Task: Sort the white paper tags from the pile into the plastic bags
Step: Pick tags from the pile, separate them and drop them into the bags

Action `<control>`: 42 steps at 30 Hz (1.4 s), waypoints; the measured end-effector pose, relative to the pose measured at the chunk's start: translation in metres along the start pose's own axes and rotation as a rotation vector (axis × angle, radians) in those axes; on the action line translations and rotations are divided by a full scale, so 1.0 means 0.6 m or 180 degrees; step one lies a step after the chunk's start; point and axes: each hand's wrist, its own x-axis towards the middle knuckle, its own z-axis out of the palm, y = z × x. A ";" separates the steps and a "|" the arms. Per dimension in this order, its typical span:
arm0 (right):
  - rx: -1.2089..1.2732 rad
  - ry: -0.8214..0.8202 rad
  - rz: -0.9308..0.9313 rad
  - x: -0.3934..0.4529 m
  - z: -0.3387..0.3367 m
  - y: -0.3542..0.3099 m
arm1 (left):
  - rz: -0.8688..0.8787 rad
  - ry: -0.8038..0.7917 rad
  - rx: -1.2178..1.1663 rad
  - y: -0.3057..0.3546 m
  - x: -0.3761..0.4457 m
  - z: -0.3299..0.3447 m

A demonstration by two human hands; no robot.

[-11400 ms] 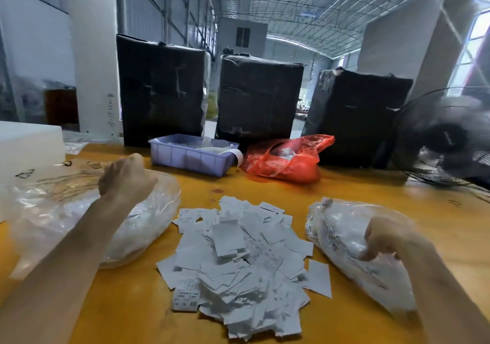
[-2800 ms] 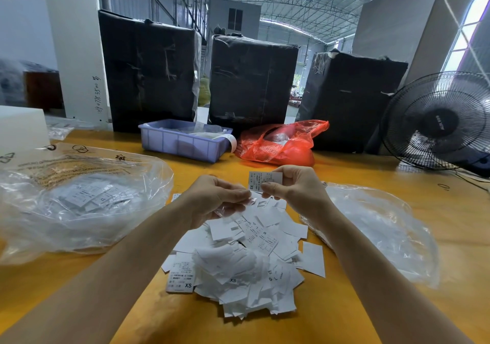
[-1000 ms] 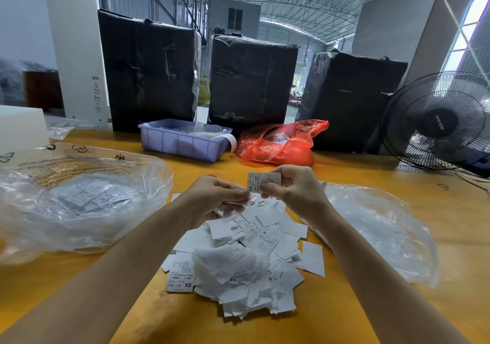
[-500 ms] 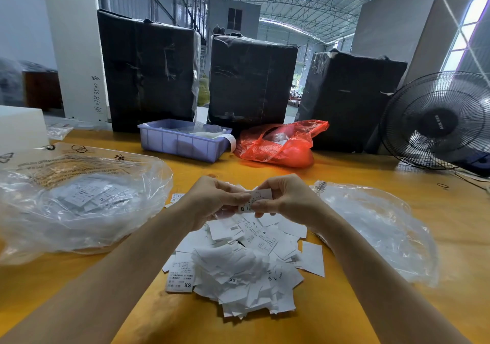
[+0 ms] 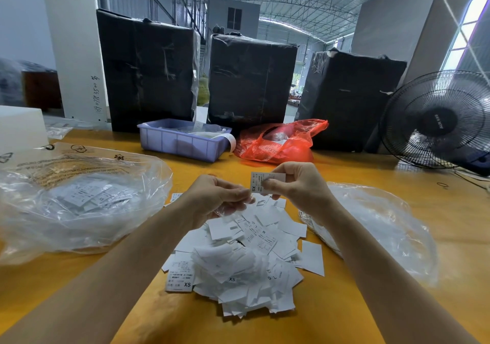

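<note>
- The heap of white paper tags (image 5: 238,261) is lying on the yellow table (image 5: 371,304) between two clear plastic bags, the left bag (image 5: 79,203) and the right bag (image 5: 376,227).
- The right hand (image 5: 297,184) is pinching one XS-marked tag (image 5: 262,182), raised for reading.
- The left hand (image 5: 220,198) is curling beside it; whether it is holding anything, I cannot tell.
- Next, the tag probably needs dropping into the matching bag.

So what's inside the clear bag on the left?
The left bag holds a loose layer of white tags, printed like those in the pile. Crinkled plastic and glare blur them, so their count and most of their print cannot be read.
</note>
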 end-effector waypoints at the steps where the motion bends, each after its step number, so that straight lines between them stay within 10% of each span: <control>1: -0.0001 0.0007 -0.0005 0.000 0.002 0.000 | -0.0009 -0.0015 0.0006 0.000 0.000 0.000; 26: -0.0056 -0.0472 0.0106 -0.004 0.017 0.002 | -0.0067 0.0256 0.0213 0.001 -0.006 0.009; 42: 0.0247 0.0147 0.0109 -0.001 0.012 -0.002 | -0.0271 0.0296 -0.0218 0.001 0.001 0.004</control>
